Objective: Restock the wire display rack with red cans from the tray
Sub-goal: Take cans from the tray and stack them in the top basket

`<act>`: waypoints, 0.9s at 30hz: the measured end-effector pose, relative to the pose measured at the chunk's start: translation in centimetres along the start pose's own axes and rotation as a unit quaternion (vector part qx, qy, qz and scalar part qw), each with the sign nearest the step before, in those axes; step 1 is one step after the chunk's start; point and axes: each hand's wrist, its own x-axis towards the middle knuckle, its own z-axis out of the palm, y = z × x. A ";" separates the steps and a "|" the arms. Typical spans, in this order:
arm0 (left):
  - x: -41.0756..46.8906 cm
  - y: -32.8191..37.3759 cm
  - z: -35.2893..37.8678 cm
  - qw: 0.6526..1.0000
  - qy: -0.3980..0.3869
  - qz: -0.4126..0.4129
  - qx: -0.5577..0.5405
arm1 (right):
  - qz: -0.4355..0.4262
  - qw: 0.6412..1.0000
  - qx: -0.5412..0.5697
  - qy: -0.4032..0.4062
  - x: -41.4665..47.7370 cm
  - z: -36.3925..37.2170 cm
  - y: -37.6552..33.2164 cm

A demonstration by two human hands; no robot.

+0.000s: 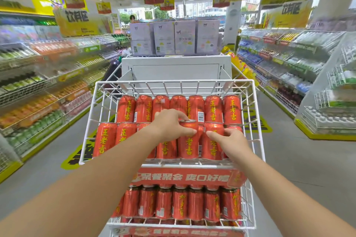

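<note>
A white wire display rack [258, 121] stands right in front of me, its top basket holding two rows of red cans with yellow characters. My left hand [169, 125] grips the top of one red can [187, 142] in the front row, thumb and fingers around its rim. Just to the right, my right hand [229, 142] has its fingers around the neighbouring front-row can [212, 148]. Several back-row cans [126, 108] stand upright behind. A lower shelf [181, 224] holds another row of red cans. No tray is visible.
A red banner [183, 177] runs along the top basket's front edge. Behind the rack stands a white panel [176, 72] topped with purple cartons [173, 37]. Stocked drink shelves [38, 90] line the left aisle and more shelves [285, 67] the right, with grey floor between.
</note>
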 end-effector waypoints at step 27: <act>-6.0 -3.9 0.2 0.938 0.030 0.117 0.325 | -0.230 0.819 -0.523 0.055 -5.3 0.2 -1.0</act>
